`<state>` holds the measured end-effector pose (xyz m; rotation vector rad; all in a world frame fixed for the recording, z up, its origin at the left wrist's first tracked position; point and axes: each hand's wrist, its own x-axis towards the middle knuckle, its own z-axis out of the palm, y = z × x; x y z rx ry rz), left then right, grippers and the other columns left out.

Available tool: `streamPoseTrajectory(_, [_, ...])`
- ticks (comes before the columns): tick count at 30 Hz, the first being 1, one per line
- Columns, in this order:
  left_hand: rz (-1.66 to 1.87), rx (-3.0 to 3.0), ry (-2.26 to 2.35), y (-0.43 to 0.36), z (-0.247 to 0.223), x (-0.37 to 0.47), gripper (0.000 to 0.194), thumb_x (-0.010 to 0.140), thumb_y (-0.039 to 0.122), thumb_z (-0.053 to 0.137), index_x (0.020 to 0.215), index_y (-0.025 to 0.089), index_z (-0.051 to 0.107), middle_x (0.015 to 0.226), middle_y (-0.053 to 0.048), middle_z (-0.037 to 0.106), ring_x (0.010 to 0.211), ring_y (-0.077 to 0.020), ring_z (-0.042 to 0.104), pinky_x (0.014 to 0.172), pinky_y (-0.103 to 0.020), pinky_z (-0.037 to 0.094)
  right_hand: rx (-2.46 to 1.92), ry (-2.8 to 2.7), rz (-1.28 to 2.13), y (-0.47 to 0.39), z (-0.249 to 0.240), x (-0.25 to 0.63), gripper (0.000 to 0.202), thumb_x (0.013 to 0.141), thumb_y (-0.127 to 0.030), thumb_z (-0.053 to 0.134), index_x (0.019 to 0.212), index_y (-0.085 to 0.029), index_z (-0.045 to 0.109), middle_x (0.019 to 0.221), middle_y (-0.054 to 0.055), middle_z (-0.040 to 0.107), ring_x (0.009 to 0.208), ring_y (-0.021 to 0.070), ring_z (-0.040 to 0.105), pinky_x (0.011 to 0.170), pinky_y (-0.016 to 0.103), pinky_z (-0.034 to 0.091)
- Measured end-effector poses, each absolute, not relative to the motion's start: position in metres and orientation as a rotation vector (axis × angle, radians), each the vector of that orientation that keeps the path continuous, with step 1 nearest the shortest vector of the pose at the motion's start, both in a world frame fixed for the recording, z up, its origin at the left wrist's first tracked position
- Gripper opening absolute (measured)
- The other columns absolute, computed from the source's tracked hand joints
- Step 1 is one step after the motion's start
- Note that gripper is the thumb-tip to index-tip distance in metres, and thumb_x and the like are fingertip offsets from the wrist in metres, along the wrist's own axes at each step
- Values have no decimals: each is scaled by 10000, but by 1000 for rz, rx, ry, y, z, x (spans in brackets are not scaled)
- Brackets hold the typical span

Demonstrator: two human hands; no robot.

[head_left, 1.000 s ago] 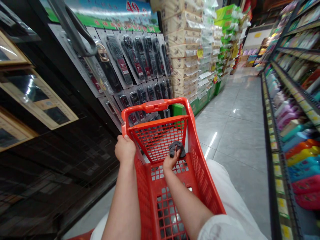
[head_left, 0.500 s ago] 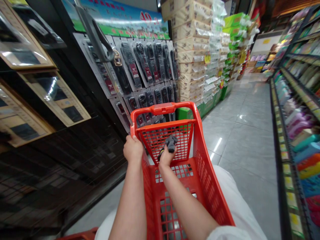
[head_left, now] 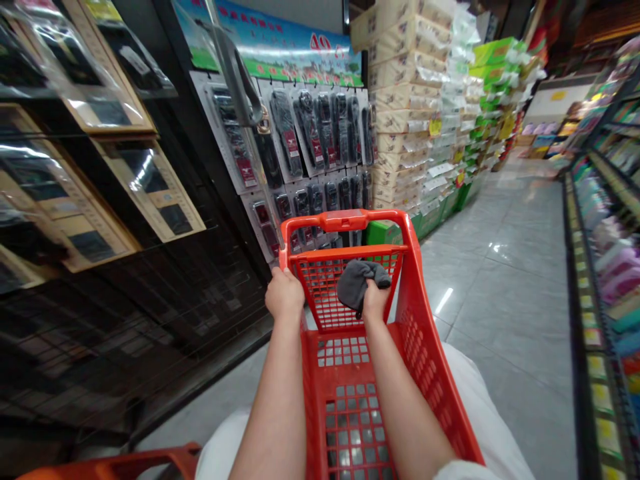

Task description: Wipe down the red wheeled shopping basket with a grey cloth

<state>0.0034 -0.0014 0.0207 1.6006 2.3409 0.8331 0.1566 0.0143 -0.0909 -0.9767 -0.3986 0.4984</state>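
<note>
In the middle stands a red plastic shopping cart (head_left: 440, 387) with slotted sides and a grid floor. My left hand (head_left: 285, 293) is closed round the left edge of its frame, just below the handle corner. A dark grey cloth (head_left: 356, 285) is bunched in my right hand (head_left: 375, 300), whose fingers are closed on it. That hand is inside the cart, in front of the red mesh flap (head_left: 320, 310). Part of the cloth hangs out to the left of my fingers.
Packaged belts (head_left: 310, 127) hang on a rack ahead, with a grey-handled pole (head_left: 240, 87) before them. Boxed goods (head_left: 175, 217) hang at left. Cartons (head_left: 400, 113) are stacked beyond. Shelves (head_left: 585, 293) line the right of the tiled aisle (head_left: 500, 300). Another red cart (head_left: 165, 460) shows at lower left.
The grey cloth, earlier crumpled small in my right hand, now spreads wider to the left of my fingers. The view has shifted, so both hands and the cart appear further right.
</note>
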Motion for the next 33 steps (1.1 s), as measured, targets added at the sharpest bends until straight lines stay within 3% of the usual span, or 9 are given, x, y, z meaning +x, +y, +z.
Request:
streamPoseTrajectory(3, [1108,1743,2258,1,15,6,372,933,186,373,1198,30,582,1246,-296,614,1206,-378,581,974,-522,460,-941,-390,403,7,-67,144,212,680,-272,643,848,-147,680,927,62,721,922,200,630,925,371,501])
streamPoseTrajectory(6, [1563,2022,1766,3,7,5,424,895,205,467,1276,48,567,1444,-233,483,1384,-305,413,1143,-448,317,-716,-472,574,-1,-40,134,246,684,-259,680,911,-165,692,986,31,719,925,178,640,953,371,498])
streamPoseTrajectory(12, [1246,1744,794,4,-4,5,573,881,581,478,1109,93,672,1049,-129,721,1007,-259,669,903,-385,522,-595,-434,921,-7,-24,141,414,588,-211,776,989,-183,675,963,12,731,882,180,670,914,391,529])
streamPoseTrajectory(15, [1202,1734,891,7,-10,8,534,708,453,742,1098,95,672,1019,-110,722,920,-255,677,813,-357,545,-661,-474,811,-3,-28,136,433,587,-253,795,994,-165,675,1023,43,730,946,202,665,951,411,513])
streamPoseTrajectory(20, [1534,2081,1287,6,-8,11,437,747,143,581,1175,188,658,1108,-75,671,1051,-229,628,936,-350,496,-832,-549,792,-4,-23,112,457,690,-409,747,1053,-149,650,1098,90,714,1053,225,643,1001,406,483])
streamPoseTrajectory(23, [1437,2319,1491,-3,0,13,547,744,140,556,1279,230,618,1052,-69,633,996,-222,623,873,-329,512,-650,-648,1062,-11,-14,102,501,781,-485,667,1174,-183,592,1142,77,696,1081,199,643,985,367,500])
streamPoseTrajectory(26, [1226,2545,1282,-12,5,16,494,739,194,577,1223,214,669,1004,-80,633,951,-218,616,861,-332,510,-585,-600,1130,-14,-10,104,558,721,-404,741,1205,-199,554,1101,60,695,995,187,672,937,354,528])
streamPoseTrajectory(29, [1212,2579,1063,-14,5,17,336,799,214,534,1069,210,734,1000,-77,686,960,-203,626,893,-337,497,-709,-508,909,-13,-7,123,546,713,-333,717,1213,-183,560,1085,69,690,955,201,671,913,394,534])
streamPoseTrajectory(33, [1528,2376,1488,-11,6,12,276,890,254,483,926,195,749,949,-77,723,971,-201,631,970,-349,456,-954,-686,154,-19,2,162,547,833,-238,549,1378,-229,499,1345,90,579,1243,227,532,1087,452,388])
